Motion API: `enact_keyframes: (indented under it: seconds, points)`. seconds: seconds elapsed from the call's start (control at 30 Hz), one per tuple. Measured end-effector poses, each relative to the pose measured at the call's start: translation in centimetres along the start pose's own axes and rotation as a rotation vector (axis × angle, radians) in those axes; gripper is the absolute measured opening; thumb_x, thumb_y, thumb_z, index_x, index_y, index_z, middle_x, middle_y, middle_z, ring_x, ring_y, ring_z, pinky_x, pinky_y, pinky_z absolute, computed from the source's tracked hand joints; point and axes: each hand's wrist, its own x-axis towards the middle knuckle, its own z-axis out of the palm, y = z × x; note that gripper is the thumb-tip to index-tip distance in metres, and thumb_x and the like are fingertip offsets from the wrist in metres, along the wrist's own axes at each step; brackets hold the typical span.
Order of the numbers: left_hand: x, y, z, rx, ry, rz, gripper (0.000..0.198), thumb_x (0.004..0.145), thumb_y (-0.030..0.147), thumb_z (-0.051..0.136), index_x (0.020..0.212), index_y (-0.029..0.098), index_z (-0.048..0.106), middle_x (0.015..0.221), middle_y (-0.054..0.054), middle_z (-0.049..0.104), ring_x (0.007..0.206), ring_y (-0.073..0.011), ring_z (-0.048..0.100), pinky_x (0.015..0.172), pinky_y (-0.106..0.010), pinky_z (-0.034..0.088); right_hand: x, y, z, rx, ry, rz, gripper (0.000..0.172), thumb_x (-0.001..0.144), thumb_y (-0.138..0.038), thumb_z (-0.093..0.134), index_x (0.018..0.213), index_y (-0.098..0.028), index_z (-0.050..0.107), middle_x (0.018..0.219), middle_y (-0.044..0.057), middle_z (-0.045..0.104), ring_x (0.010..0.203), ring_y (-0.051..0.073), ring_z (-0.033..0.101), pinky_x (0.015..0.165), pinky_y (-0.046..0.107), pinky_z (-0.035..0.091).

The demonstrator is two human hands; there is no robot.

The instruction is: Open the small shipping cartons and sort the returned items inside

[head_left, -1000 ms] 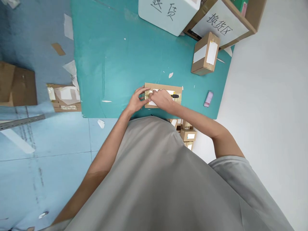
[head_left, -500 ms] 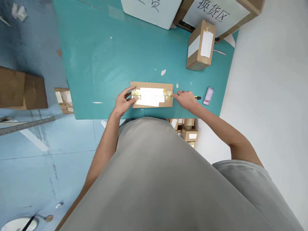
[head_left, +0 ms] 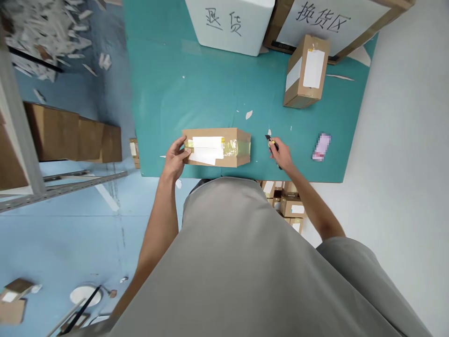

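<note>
**Brown cardboard box [head_left: 229,135] lies shut along the table's [head_left: 157,103] near edge**

We have the box left of the middle of the near edge, its right end face turned into view; we cannot tell whether any side is lifted. Our left hand [head_left: 174,159] pinches its left end, thumb on top, fingers around the far side. Our right hand [head_left: 282,153], well apart from the box towards the near right corner, is curled around a utility knife [head_left: 268,138]; whether the blade is out we cannot tell.

As we judge it, the work is at an early stage. The box is in hand and the knife is ready, but no flap stands raised and no contents show. Clear tape [head_left: 230,147] shows on the top and right end; we cannot make out a cut. The white label [head_left: 206,149] is on, and our left thumb covers part of the taped left end, the only thing we see in the way there.

Around us, paper scraps [head_left: 249,114] lie beyond the box. A pixelated pink object [head_left: 322,147] rests near the right edge. Towards the far right corner stands 1 labelled carton [head_left: 304,93], before a large box [head_left: 279,21] with a lettered sheet; a white bin [head_left: 231,37] sits at its left.
</note>
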Motion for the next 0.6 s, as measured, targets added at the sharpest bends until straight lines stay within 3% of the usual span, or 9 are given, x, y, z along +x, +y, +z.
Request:
enact_keyframes:
  seconds: [0.17, 0.3, 0.43, 0.53, 0.6]
  points:
    - [-0.5, -1.0, -2.0, 0.05, 0.103, -0.042, 0.104, 0.081, 0.091, 0.076, 0.159, 0.023, 0.064, 0.171, -0.023, 0.06, 0.15, -0.0367, 0.068, 0.119, -0.058, 0.062, -0.5, -1.8, 7.6, 0.463, -0.076, 0.265, 0.055, 0.092, -0.075, 0.08, 0.111, -0.024, 0.07, 0.079, -0.002, 0.069, 0.061, 0.017, 0.064, 0.063, 0.031, 0.055]
    - [-0.5, -1.8, -3.1, 0.001, 0.153, -0.09, 0.096, 0.078, 0.079, 0.085, 0.154, 0.023, 0.068, 0.157, -0.02, 0.071, 0.133, -0.0312, 0.075, 0.104, -0.045, 0.068, -2.3, -4.7, 9.9, 0.625, -0.108, 0.29, 0.056, 0.08, -0.069, 0.092, 0.106, -0.023, 0.073, 0.069, -0.006, 0.063, 0.058, 0.014, 0.06, 0.058, 0.028, 0.051]
    - [0.6, -2.3, -1.2, -0.087, 0.084, -0.108, 0.096, 0.076, 0.05, 0.091, 0.163, 0.02, 0.063, 0.14, -0.015, 0.077, 0.115, -0.024, 0.076, 0.095, -0.035, 0.065, -4.0, -6.5, 8.2, 0.668, 0.053, 0.246, 0.052, 0.074, -0.059, 0.098, 0.101, -0.021, 0.074, 0.07, -0.007, 0.065, 0.057, 0.011, 0.059, 0.056, 0.025, 0.05]
    - [1.5, -2.5, 3.0, -0.112, -0.075, -0.108, 0.109, 0.076, 0.035, 0.087, 0.176, 0.02, 0.047, 0.125, -0.01, 0.08, 0.104, -0.0211, 0.075, 0.104, -0.04, 0.063, -5.1, -7.0, 5.0, 0.584, 0.185, 0.193, 0.046, 0.079, -0.054, 0.095, 0.104, -0.02, 0.078, 0.068, -0.007, 0.066, 0.058, 0.012, 0.062, 0.058, 0.025, 0.053]
    - [2.0, -2.5, 6.2, -0.085, -0.184, -0.082, 0.116, 0.074, 0.03, 0.085, 0.18, 0.018, 0.039, 0.119, -0.01, 0.081, 0.107, -0.0242, 0.075, 0.114, -0.049, 0.06, -5.7, -7.3, 2.8, 0.48, 0.252, 0.174, 0.044, 0.081, -0.052, 0.094, 0.106, -0.02, 0.079, 0.069, -0.006, 0.068, 0.058, 0.013, 0.063, 0.059, 0.026, 0.055]
